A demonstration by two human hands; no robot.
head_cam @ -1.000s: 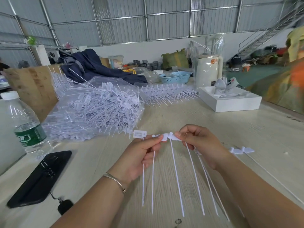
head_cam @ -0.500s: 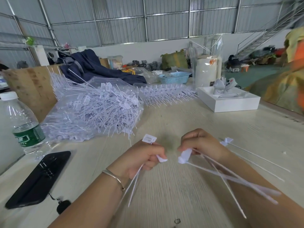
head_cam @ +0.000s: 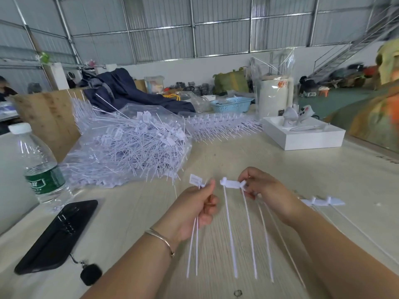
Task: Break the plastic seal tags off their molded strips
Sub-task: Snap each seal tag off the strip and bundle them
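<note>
**Item counts**

Two hands: left hand [head_cam: 195,209], right hand [head_cam: 266,188]. Two broken-off tags [head_cam: 195,180] in left, tails hanging. Strip [head_cam: 233,183] in right: about four tails. One loose strip piece [head_cam: 323,201] on table. One bottle [head_cam: 37,167], one phone [head_cam: 58,235], one white box [head_cam: 306,137], one blue basket [head_cam: 232,104]. Tag pile [head_cam: 129,145]: uncountable.

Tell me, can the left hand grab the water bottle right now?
Probably not yet: the left hand already grips two broken-off tags. The path to the water bottle looks free, past the phone.
</note>
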